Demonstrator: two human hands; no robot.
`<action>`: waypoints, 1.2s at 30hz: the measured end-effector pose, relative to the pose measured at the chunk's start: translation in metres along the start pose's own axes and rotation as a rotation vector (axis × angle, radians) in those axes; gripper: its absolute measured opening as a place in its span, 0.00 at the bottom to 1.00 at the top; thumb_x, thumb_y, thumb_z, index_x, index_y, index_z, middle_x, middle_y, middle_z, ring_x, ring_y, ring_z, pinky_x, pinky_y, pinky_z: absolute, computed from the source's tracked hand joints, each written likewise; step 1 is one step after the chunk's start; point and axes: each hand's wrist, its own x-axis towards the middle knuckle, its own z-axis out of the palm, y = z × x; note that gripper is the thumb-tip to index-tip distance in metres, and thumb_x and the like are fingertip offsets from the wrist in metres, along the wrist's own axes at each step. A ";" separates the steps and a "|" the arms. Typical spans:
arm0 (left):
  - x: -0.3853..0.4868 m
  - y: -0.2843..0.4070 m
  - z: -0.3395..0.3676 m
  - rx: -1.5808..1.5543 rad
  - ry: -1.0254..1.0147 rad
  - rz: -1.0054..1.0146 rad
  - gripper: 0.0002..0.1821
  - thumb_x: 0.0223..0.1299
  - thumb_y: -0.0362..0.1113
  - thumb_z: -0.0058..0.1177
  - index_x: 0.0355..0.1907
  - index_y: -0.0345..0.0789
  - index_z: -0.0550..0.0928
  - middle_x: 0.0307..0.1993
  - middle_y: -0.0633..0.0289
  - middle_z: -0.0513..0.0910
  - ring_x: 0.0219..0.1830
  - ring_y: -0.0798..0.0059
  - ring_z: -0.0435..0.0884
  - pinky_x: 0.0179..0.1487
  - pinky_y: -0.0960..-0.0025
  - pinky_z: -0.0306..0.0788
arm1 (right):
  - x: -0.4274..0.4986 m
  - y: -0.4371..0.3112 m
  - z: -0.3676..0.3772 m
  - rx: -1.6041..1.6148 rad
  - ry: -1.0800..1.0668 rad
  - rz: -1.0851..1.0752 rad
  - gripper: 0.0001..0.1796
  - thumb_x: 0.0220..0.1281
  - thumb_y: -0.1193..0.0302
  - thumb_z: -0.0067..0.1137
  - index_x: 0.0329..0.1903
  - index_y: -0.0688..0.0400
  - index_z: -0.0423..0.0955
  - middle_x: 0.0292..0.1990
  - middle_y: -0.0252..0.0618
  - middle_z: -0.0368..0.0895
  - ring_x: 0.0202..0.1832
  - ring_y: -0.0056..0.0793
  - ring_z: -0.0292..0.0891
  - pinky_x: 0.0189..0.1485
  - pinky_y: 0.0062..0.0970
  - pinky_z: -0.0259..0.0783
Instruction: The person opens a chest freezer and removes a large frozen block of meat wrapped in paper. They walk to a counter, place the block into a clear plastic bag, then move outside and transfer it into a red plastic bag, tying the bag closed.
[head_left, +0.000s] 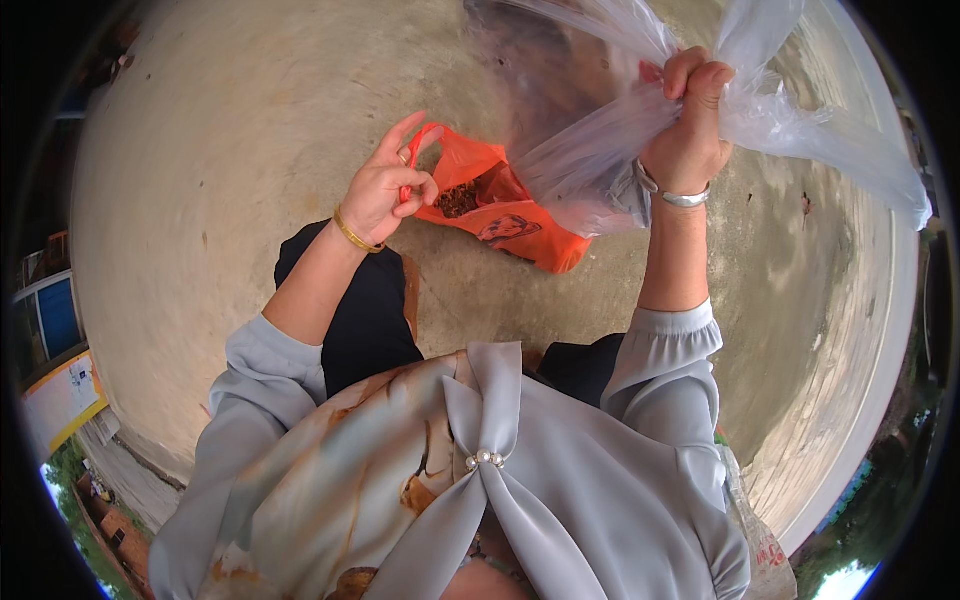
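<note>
My left hand has a handle loop of a red plastic bag hooked over its fingers. The bag hangs or rests low in front of me, its mouth partly spread, with dark brown crumbly stuff inside. My right hand is closed around the gathered neck of a large clear plastic bag, raised at the upper right. Something dark and brownish shows through the clear plastic, too blurred to name. The clear bag's lower part overlaps the red bag's right side.
Below is a concrete floor, with a pale edge curving along the right. A whitish sack with red print lies by my right side. A yellow-edged board and a blue panel stand at the far left.
</note>
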 end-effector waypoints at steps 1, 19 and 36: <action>0.000 -0.001 -0.003 -0.060 0.015 0.003 0.40 0.48 0.17 0.34 0.66 0.44 0.49 0.64 0.55 0.51 0.26 0.74 0.74 0.16 0.82 0.55 | 0.002 0.008 0.010 0.007 -0.009 -0.040 0.25 0.66 0.53 0.38 0.18 0.57 0.59 0.19 0.28 0.59 0.23 0.19 0.57 0.34 0.22 0.66; 0.025 -0.010 -0.049 -0.239 0.330 0.128 0.47 0.39 0.16 0.33 0.67 0.45 0.41 0.65 0.54 0.52 0.32 0.68 0.74 0.18 0.80 0.55 | -0.148 0.076 -0.011 0.117 -0.054 0.356 0.29 0.63 0.48 0.39 0.13 0.56 0.59 0.12 0.29 0.57 0.17 0.20 0.53 0.23 0.22 0.49; 0.020 0.007 0.019 -0.111 -0.271 0.160 0.46 0.40 0.16 0.35 0.67 0.49 0.49 0.66 0.51 0.49 0.24 0.78 0.70 0.14 0.86 0.53 | -0.178 0.191 -0.024 0.211 -0.514 0.769 0.15 0.64 0.66 0.41 0.21 0.57 0.62 0.19 0.28 0.60 0.25 0.19 0.57 0.32 0.21 0.56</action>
